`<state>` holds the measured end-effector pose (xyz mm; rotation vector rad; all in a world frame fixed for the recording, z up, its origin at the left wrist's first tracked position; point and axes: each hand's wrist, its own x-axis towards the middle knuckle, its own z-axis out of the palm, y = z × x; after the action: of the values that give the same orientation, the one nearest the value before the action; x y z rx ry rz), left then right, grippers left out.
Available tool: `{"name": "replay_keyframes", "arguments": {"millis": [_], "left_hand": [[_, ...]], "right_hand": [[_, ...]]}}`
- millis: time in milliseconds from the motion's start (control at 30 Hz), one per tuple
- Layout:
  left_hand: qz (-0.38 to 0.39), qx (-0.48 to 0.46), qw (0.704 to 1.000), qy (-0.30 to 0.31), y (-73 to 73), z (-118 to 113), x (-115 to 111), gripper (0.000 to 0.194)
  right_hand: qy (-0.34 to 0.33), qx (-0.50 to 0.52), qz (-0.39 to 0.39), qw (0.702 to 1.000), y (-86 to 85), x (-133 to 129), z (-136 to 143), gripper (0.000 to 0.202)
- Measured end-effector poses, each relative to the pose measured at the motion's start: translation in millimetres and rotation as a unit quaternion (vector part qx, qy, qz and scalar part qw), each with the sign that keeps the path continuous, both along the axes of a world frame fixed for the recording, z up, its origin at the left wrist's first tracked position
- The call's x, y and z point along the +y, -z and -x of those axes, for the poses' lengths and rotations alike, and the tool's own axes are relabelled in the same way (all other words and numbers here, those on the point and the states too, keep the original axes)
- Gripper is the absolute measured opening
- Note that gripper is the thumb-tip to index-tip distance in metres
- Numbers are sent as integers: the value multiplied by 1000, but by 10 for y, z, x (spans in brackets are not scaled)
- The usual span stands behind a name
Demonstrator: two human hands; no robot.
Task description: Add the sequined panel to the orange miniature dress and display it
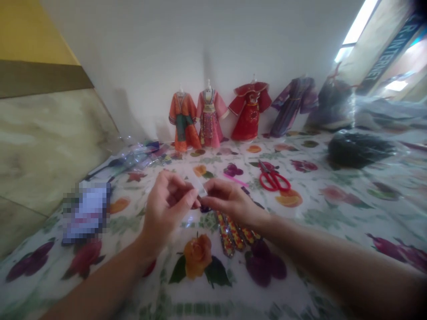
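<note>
Grip: your left hand (167,206) and right hand (227,200) pinch one small clear strip (201,186) between fingertips, raised above the worktop's (333,222) middle for fine handling.
Below: patterned trim (231,233) lies flat under your wrists.
Further: red scissors (274,180) within reach.
Far edge: five doll dresses (248,111) line the white wall (200,44).

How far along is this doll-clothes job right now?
Done, it seems: four small finished costumes stand along the wall. In hand: the left hand and right hand pinch a small clear strip between them, above patterned fabric strips lying on the floral tablecloth. Left: those strips look unassembled, and the red scissors lie unused.
</note>
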<state>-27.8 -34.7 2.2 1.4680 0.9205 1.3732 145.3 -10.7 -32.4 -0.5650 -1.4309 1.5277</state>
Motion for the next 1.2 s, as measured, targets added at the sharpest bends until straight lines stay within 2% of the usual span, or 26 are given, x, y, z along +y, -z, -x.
{"name": "replay_keyframes", "arguments": {"millis": [133,267,400,500,633,767,833,967,1067,1200], "left_hand": [[51,-51,997,22,18,4,42,22],[100,-80,991,40,7,1,85,10],[148,-121,980,56,19,17,138,17],[173,-157,969,78,43,42,180,20],[191,-196,958,84,46,65,217,9],[196,-201,956,90,17,79,235,10],[204,-216,950,93,-7,95,245,11],[224,-283,929,84,-66,139,263,13],[255,-318,910,74,-104,151,272,12],[282,-334,898,53,-119,145,289,12]], "right_hand": [[34,-38,-53,997,8,-22,7,17],[86,-106,-128,982,-7,-59,-8,15],[128,-156,-154,967,-25,-64,-22,18],[135,-146,-160,967,-5,-39,-21,19],[109,-83,-133,982,48,-2,-7,11],[89,-57,-111,988,31,1,-15,7],[117,-94,-155,976,-12,-1,-44,7],[175,-185,-285,924,-106,28,-122,8],[159,-187,-335,910,-130,64,-154,5],[149,-183,-374,897,-111,80,-157,10]]}}
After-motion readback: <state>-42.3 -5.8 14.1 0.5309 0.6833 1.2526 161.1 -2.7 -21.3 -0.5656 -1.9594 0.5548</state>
